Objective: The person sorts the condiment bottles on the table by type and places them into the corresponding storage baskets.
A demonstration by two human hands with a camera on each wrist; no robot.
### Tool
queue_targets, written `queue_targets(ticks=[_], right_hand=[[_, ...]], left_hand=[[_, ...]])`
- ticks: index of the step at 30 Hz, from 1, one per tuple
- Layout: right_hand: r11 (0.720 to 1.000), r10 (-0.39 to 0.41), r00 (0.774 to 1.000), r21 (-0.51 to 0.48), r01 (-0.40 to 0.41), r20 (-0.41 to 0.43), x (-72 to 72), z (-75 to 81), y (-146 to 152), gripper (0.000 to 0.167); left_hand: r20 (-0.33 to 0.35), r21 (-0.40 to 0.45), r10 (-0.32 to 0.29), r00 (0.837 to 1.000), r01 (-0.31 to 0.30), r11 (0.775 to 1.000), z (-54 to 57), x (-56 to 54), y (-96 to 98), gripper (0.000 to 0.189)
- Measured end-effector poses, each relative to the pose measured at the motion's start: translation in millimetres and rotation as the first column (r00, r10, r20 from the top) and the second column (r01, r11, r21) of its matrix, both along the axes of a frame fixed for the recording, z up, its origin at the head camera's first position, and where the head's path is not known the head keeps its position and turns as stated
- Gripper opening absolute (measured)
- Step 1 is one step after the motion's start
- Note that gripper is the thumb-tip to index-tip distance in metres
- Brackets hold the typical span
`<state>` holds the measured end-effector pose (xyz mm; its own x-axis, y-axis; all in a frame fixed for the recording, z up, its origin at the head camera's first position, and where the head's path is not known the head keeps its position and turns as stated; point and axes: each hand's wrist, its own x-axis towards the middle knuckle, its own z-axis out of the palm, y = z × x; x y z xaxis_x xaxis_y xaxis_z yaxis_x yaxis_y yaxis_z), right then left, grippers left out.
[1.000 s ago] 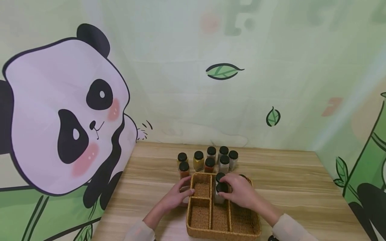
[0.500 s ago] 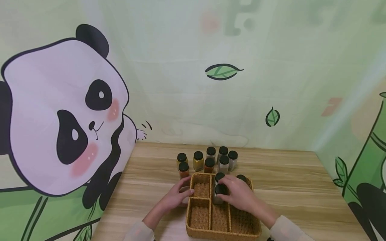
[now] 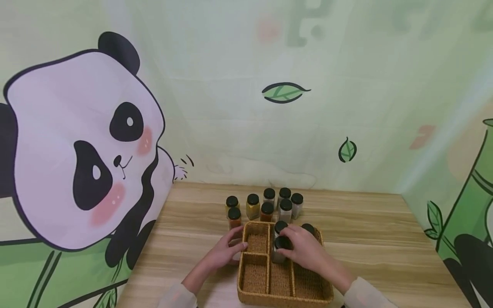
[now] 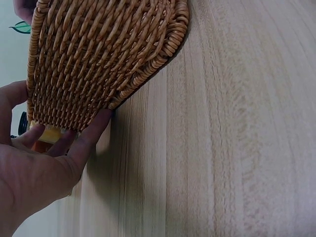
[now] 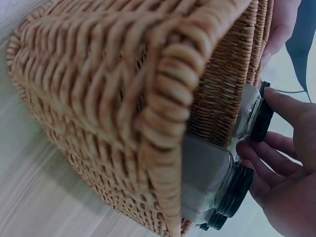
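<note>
With the right grip [image 3: 304, 246], in the head view, pinches between thumb and fingers the lid of a jar [image 3: 278, 256], near one of two in the middle column of a woven basket [image 3: 285, 297]. Whether set on the basket's bottom or lifted, cannot tell. With the left grip [image 3: 223, 251], holds the basket's left wall, with thumb over the rim and fingers along the outside. Just behind the pinched lid, in the same column: a far jar [image 3: 280, 225], partly covered by a finger. In the right column: another black lid [image 3: 308, 228]. Beyond the basket, upright on the wood-grained desk [image 3: 366, 239]: two yellow jars [image 3: 253, 209], two reddish jars [image 3: 266, 217], four pale or grey jars [image 3: 285, 215], all black-capped. At the back: a green backdrop [image 3: 231, 141] with a panda and leaves.

In the left wrist view, touches the rim with the thumb and the woven outer wall with spread fingertips, down to its lower edge. Behind the fingers: bits of yellow and orange.

In the right wrist view, clasps the same cap from either side. Closer to the camera, inside the basket: a grey-filled jar [image 5: 205, 170].
</note>
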<state>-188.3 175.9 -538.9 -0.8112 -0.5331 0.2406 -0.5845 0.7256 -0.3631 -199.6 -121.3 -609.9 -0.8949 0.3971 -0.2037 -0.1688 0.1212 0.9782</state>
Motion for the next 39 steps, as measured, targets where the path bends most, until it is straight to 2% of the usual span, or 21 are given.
queue_targets(ticks=[9,24,30,33,39], right_hand=[[0.998,0.035,0.998,0.056,-0.032,-0.056,2.3,-1.6,4,0.042],[0.999,0.029,0.995,0.038,-0.026,-0.093,4.1,-2.4,4,0.041],[0.998,0.039,0.990,0.044,-0.034,-0.134,3.4,0.8,4,0.042],[0.999,0.041,0.994,0.012,-0.040,-0.099,2.3,8.2,7,0.041],[0.994,0.006,0.998,-0.111,0.000,0.061,-9.0,29.9,17,0.041]], left_hand=[[-0.006,0.021,0.005,1.000,-0.005,1.000,-2.5,-0.9,0.7,0.069],[-0.002,0.028,0.005,1.000,-0.005,1.000,2.0,1.1,0.0,0.070],[-0.002,0.022,0.009,1.000,-0.009,1.000,-0.6,0.6,1.0,0.068],[0.003,0.022,0.008,1.000,-0.008,1.000,-2.2,-0.4,1.5,0.068],[-0.002,0.008,0.005,1.000,-0.005,1.000,-2.9,-1.4,1.3,0.068]])
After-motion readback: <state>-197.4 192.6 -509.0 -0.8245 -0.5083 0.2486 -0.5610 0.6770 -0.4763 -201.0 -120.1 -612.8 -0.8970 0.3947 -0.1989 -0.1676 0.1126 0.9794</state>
